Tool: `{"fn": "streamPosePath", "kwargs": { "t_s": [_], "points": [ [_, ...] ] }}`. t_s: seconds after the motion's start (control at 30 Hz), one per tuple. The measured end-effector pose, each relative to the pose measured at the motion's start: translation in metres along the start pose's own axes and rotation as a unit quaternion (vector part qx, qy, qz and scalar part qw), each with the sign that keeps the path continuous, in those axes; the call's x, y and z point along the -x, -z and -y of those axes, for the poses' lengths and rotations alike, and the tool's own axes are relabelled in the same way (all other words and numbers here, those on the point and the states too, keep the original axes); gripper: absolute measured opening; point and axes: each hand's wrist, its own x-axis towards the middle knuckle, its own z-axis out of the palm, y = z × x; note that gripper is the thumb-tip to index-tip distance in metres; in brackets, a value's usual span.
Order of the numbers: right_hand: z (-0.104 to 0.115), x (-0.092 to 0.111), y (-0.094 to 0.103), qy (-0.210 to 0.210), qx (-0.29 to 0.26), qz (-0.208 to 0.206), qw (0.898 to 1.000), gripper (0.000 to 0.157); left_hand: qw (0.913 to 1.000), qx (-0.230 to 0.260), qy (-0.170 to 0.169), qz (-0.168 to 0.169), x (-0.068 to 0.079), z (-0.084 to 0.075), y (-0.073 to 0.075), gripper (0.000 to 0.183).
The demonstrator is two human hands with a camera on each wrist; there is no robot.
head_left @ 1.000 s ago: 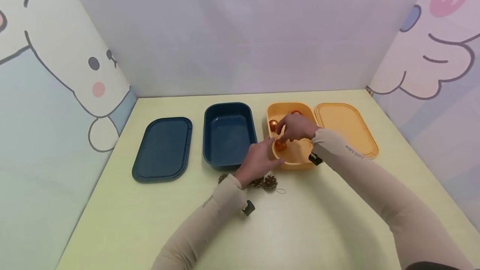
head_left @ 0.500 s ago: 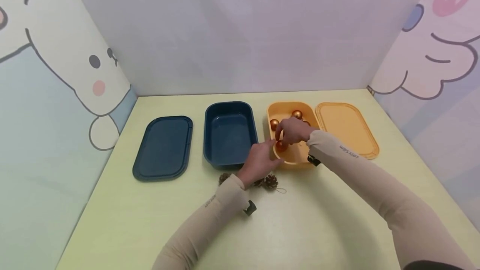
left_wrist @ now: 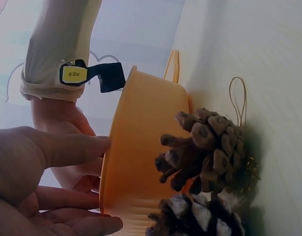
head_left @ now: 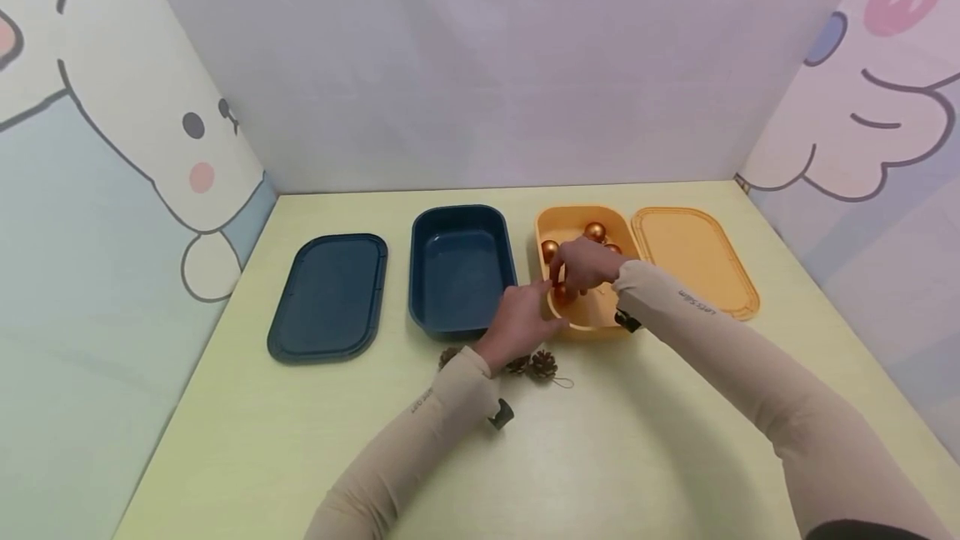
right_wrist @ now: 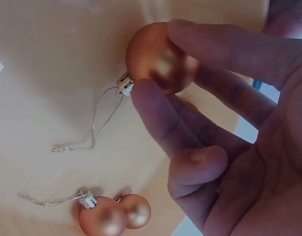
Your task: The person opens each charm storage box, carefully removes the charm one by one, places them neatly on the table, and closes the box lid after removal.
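Note:
Inside the orange plastic box (head_left: 600,307), my right hand (head_left: 588,263) pinches a copper-coloured Christmas ball (right_wrist: 151,51) between thumb and fingers. Its silver cap and string loop point away from the palm in the right wrist view. Other matching balls (head_left: 595,231) lie in the same box, two of them (right_wrist: 103,216) close together. My left hand (head_left: 519,322) spans the box's near left corner. Its thumb and fingers (left_wrist: 77,148) are extended, their tips touching the outer wall just at the rim.
Several pine cones (head_left: 543,364) with string loops lie in front of the boxes, partly under my left arm. A dark blue box (head_left: 461,273) stands left of the orange one. A blue lid (head_left: 327,298) and an orange lid (head_left: 696,261) lie at either side.
My right hand has shifted slightly left and down within the orange box, uncovering more of the balls behind it. The left hand stays at the corner.

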Motion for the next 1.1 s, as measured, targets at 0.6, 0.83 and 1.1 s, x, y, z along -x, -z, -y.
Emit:
{"fn": "streamPosePath", "kwargs": {
  "t_s": [0.6, 0.83, 1.1],
  "points": [
    [-0.011, 0.041, 0.022, 0.054, -0.106, -0.058, 0.991, 0.03, 1.0, 0.0, 0.008, 0.004, -0.001, 0.0, 0.0, 0.066],
    [-0.015, 0.064, 0.021, 0.056, -0.15, -0.077, 0.984, 0.024, 0.9997, 0.013, 0.02, 0.009, -0.002, -0.002, 0.002, 0.067],
    [-0.016, 0.091, 0.005, 0.073, -0.219, -0.123, 0.965, 0.022, 0.9995, 0.016, 0.027, 0.006, -0.002, -0.001, 0.002, 0.068]
  ]
}}
